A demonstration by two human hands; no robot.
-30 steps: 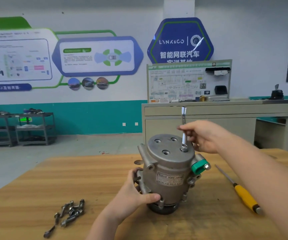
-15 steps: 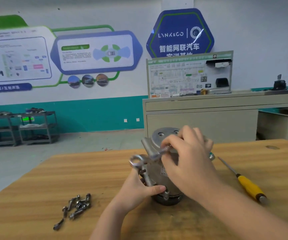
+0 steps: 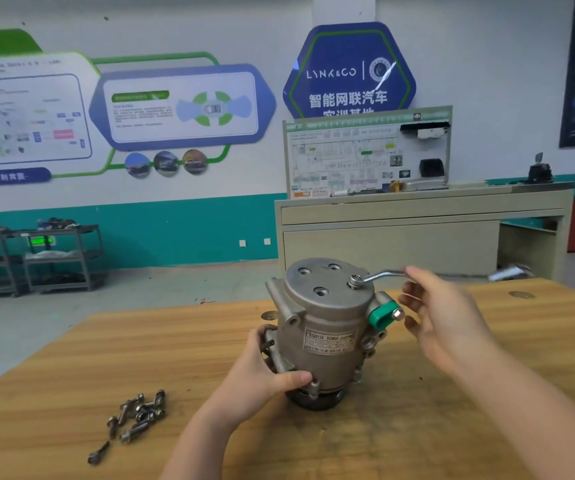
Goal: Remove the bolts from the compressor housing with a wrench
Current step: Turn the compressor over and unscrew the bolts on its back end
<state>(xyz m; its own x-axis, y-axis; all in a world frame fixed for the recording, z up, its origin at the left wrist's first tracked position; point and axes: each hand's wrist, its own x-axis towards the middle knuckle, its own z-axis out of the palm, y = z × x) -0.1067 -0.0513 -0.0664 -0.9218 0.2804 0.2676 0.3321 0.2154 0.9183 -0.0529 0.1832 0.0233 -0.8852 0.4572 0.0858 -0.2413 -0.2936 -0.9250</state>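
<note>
Two hands: left (image 3: pixel 262 372) clasps ribbed compressor housing (image 3: pixel 324 327); right (image 3: pixel 442 317) loose-fingered by chrome wrench (image 3: pixel 379 274).

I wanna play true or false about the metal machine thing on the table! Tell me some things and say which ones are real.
1. The left hand holds the compressor low on its side. True.
2. The wrench lies flat on the table. False: its ring end sits on a bolt on top of the compressor, handle pointing right.
3. A pile of loose bolts lies on the table left of the compressor. True.
4. The right hand is a tight fist around the wrench. False: its fingers are spread, only the fingertips at the handle.
5. The cap on the compressor's side is red. False: it is green.
</note>
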